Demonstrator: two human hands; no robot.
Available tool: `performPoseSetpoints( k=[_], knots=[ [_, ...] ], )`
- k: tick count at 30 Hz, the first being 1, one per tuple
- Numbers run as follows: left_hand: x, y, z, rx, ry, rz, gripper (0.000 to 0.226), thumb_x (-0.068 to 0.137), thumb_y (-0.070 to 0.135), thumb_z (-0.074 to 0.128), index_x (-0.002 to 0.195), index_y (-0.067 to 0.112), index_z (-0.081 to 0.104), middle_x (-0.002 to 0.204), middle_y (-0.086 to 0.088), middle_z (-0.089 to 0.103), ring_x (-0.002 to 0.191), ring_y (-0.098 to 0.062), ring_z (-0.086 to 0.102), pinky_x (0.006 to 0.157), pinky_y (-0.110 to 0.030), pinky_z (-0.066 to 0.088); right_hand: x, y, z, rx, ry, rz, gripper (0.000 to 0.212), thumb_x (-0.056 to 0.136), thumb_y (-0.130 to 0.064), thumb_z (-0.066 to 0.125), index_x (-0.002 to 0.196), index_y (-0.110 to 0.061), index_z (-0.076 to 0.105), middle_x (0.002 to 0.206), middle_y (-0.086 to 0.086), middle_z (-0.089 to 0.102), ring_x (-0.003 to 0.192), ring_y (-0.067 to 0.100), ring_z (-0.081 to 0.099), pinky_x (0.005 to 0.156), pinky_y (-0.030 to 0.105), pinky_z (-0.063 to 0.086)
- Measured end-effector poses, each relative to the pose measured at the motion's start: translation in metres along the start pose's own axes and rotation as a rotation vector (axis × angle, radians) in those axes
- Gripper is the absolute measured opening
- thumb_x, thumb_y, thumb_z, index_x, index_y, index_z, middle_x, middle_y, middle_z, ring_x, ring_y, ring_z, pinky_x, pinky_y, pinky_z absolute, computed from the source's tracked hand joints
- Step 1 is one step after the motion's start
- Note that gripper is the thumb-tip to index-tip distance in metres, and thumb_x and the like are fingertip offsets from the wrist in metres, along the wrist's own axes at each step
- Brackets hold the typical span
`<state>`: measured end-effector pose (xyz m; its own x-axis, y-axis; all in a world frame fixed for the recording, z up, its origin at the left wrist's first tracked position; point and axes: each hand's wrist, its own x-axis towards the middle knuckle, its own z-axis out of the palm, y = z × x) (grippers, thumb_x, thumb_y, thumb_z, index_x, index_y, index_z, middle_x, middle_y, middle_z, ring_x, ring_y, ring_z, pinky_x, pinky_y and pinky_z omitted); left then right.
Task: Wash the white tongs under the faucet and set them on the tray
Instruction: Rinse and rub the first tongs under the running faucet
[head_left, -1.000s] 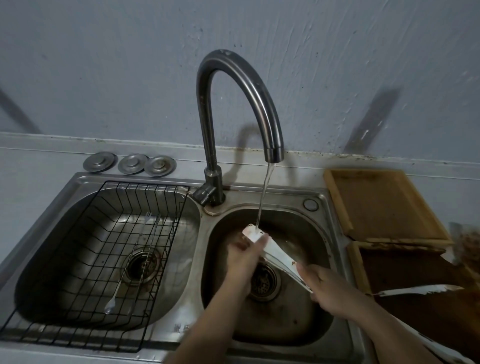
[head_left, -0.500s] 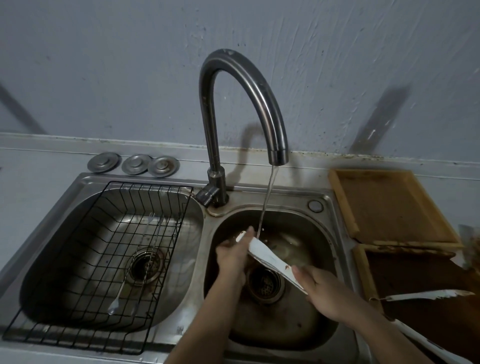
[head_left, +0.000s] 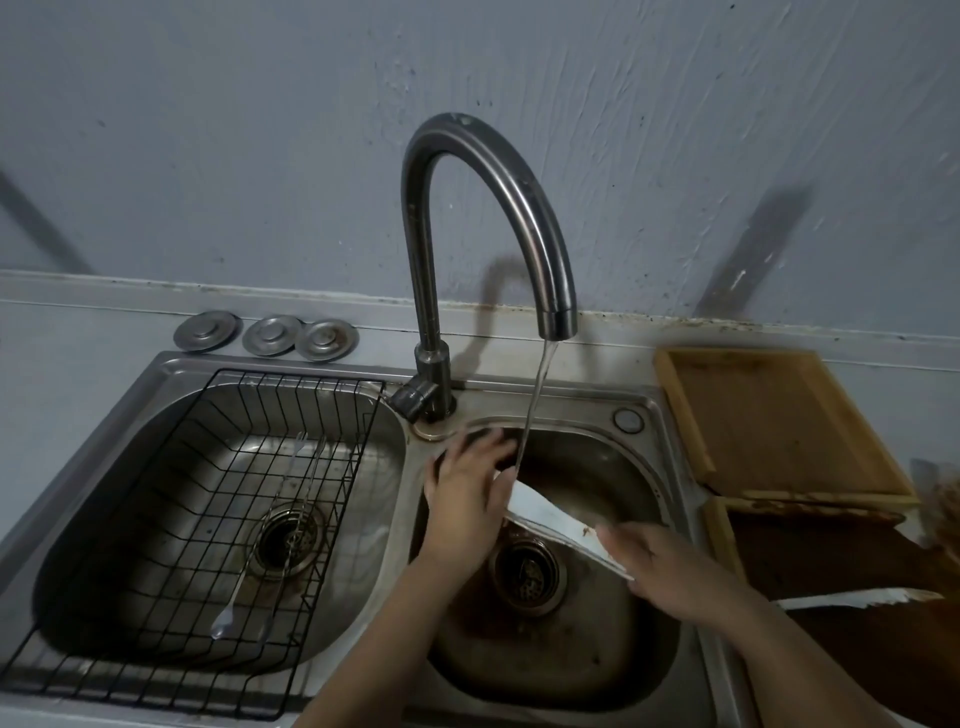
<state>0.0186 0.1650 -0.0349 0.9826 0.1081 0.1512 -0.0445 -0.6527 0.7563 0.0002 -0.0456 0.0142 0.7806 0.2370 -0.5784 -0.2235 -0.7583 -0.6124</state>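
- While water runs from the faucet (head_left: 491, 218) in a thin stream (head_left: 535, 400), the person holds the white tongs (head_left: 550, 519) over the right basin of the sink (head_left: 644, 649), so the washing is under way and not finished.
- The right hand (head_left: 675, 577) has its fingers closed around the lower end of the tongs, which slant up and to the left from there.
- The left hand (head_left: 467, 499) lies against the upper end, just beside where the stream lands; its fingers are spread and only loosely curled, and I cannot tell whether they pinch the tongs or merely rub them.
- A brown smear shows on the white blade close to the right hand, so I judge there is dirt left to rinse off.
- The wooden tray (head_left: 680, 415) sits on the surface to the right of the sink, well apart from the tongs and bare inside; a darker second tray (head_left: 719, 535) lies in front of it with another white utensil (head_left: 857, 597) resting across it.
- The left basin carries a black wire rack (head_left: 218, 493) with a long spoon (head_left: 234, 608) lying in it, and three metal drain plugs (head_left: 265, 335) stand behind it.
- What remains, as I see it: finish the rinse, lift the tongs out of the basin, carry them right and set them on the tray. The tap is also running yet.
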Motion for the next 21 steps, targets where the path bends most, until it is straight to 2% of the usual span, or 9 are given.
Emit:
performPoseSetpoints(
  k=[1,3,5,7,10,13,16,18,21],
  knots=[
    [0.001,-0.002,-0.004,0.075,-0.068,0.134,0.033,0.095,0.035,0.041,0.121,0.029,0.061,0.131,0.021,0.052,0.134,-0.002,0.033,0.116,-0.033,0.011,0.000,-0.009,-0.010,-0.037,-0.002,-0.001,0.062,0.080,-0.072,0.035,0.099,-0.021,0.064,0.079,-0.007,0.065,0.074,0.006,0.062,0.079,0.026,0.049],
    [0.000,-0.002,-0.015,0.179,-0.233,0.265,0.039,0.095,0.043,0.034,0.113,0.026,0.063,0.115,0.011,0.066,0.115,-0.007,0.053,0.109,-0.032,0.027,0.005,-0.026,-0.031,-0.137,0.006,-0.018,0.055,0.089,-0.059,0.036,0.093,-0.013,0.065,0.065,-0.005,0.061,0.060,0.007,0.056,0.068,0.026,0.044],
    [0.000,0.000,-0.024,0.381,-0.315,0.333,0.053,0.088,0.057,0.032,0.113,0.018,0.059,0.109,0.001,0.064,0.103,-0.015,0.055,0.091,-0.029,0.039,0.015,-0.042,-0.047,-0.239,0.031,-0.055,0.056,0.092,-0.055,0.036,0.088,-0.008,0.065,0.060,-0.001,0.062,0.050,0.008,0.055,0.061,0.024,0.044],
    [0.000,-0.001,-0.027,0.478,-0.313,0.320,0.052,0.087,0.058,0.040,0.112,0.014,0.054,0.109,-0.002,0.060,0.100,-0.018,0.056,0.080,-0.028,0.040,0.027,-0.056,-0.055,-0.295,0.128,-0.108,0.048,0.096,-0.045,0.037,0.083,-0.008,0.064,0.061,0.003,0.065,0.046,0.007,0.056,0.055,0.021,0.044],
    [-0.005,-0.001,-0.029,0.304,-0.186,0.215,0.038,0.092,0.051,0.043,0.098,0.015,0.055,0.093,0.000,0.061,0.083,-0.018,0.059,0.066,-0.030,0.041,0.044,-0.074,-0.055,-0.170,0.420,-0.252,0.038,0.096,-0.035,0.044,0.084,-0.007,0.066,0.067,0.006,0.066,0.052,0.009,0.059,0.057,0.026,0.048],
    [-0.007,-0.004,-0.029,0.013,-0.067,0.060,0.035,0.093,0.044,0.044,0.075,0.015,0.052,0.064,0.004,0.052,0.059,-0.010,0.050,0.055,-0.031,0.035,0.056,-0.089,-0.034,-0.086,0.651,-0.442,0.023,0.091,-0.031,0.056,0.100,-0.010,0.060,0.087,-0.001,0.060,0.068,0.003,0.054,0.063,0.014,0.041],
    [-0.010,-0.004,-0.028,-0.076,-0.042,-0.027,0.040,0.093,0.043,0.042,0.065,0.015,0.044,0.054,0.004,0.043,0.050,-0.008,0.040,0.053,-0.033,0.034,0.067,-0.089,-0.002,-0.167,0.666,-0.498,0.071,0.073,-0.048,0.072,0.128,-0.018,0.039,0.126,0.006,0.038,0.097,0.008,0.047,0.079,0.019,0.047],
    [-0.015,-0.004,-0.029,-0.121,-0.074,-0.069,0.040,0.094,0.041,0.040,0.061,0.018,0.041,0.053,0.006,0.039,0.051,-0.008,0.038,0.052,-0.029,0.033,0.071,-0.085,0.008,-0.213,0.695,-0.500,0.086,0.066,-0.055,0.074,0.133,-0.019,0.034,0.129,0.007,0.033,0.103,0.012,0.045,0.083,0.026,0.048],
    [-0.022,-0.004,-0.028,-0.154,-0.091,-0.116,0.041,0.095,0.038,0.042,0.060,0.017,0.041,0.053,0.006,0.040,0.051,-0.009,0.040,0.052,-0.027,0.033,0.077,-0.083,0.003,-0.115,0.745,-0.537,0.053,0.081,-0.038,0.067,0.125,-0.015,0.047,0.120,0.006,0.045,0.095,0.008,0.046,0.086,0.030,0.052]
  ],
)
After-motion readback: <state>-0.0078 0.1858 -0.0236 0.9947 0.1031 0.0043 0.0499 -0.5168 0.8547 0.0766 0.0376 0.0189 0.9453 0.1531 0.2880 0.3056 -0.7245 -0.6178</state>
